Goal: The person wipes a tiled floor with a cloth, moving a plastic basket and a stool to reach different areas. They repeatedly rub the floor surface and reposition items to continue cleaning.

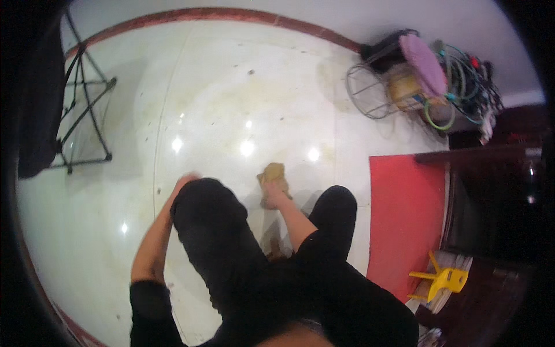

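Between my bent knees, my right hand (273,194) presses a yellowish-brown cloth (274,172) against the pale tiled floor (217,108). The cloth is bunched under and ahead of the fingers. My left hand (189,177) rests at the side of my left knee (208,195), with most of its fingers hidden behind the black trouser leg. Nothing shows in that hand. Small dark specks and yellowish smears mark the floor beyond the cloth.
A folding chair (86,95) with thin dark legs stands at left. Back right, a wire-framed stool (368,95) with a pink round top (422,65) stands near coiled hoses (459,78). A red mat (403,225) lies at right, near a small yellow plastic stool (446,279).
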`<state>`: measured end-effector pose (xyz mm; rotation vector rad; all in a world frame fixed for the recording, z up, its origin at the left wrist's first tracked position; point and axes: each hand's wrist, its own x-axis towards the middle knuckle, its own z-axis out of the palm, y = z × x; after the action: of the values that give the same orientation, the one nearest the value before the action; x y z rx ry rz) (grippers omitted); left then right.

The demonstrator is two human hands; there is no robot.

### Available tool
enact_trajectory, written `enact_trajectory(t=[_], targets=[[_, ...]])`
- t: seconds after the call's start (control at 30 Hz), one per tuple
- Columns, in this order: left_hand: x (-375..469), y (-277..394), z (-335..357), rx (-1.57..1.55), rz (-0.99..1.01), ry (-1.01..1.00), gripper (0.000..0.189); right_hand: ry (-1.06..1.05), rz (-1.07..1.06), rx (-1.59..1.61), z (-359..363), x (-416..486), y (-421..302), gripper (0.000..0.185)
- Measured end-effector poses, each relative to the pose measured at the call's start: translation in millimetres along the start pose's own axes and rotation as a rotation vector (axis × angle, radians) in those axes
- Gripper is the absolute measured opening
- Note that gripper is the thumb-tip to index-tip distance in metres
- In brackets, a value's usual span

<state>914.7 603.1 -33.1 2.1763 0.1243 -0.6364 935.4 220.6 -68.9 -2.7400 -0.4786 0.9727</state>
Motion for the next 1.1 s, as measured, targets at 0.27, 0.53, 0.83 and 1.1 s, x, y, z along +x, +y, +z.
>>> enact_trajectory(t=[0.27,0.53,0.83,1.1], targets=[[-99,-121,45,-0.380,-0.549,-0.097,0.022,-0.092,0.216,1.238,-84,-30,10,0.034],[-94,-100,38,-0.662,-0.649,0.083,0.021,0.264,0.000,2.146,-180,-102,44,0.040],[-24,-48,-54,-0.961,-0.142,0.687,0.018,0.753,-0.447,2.614,-243,-201,132,0.040],[-72,203,-98,-0.664,0.486,0.652,0.038,0.673,-0.812,2.504,-280,-243,124,0.046]])
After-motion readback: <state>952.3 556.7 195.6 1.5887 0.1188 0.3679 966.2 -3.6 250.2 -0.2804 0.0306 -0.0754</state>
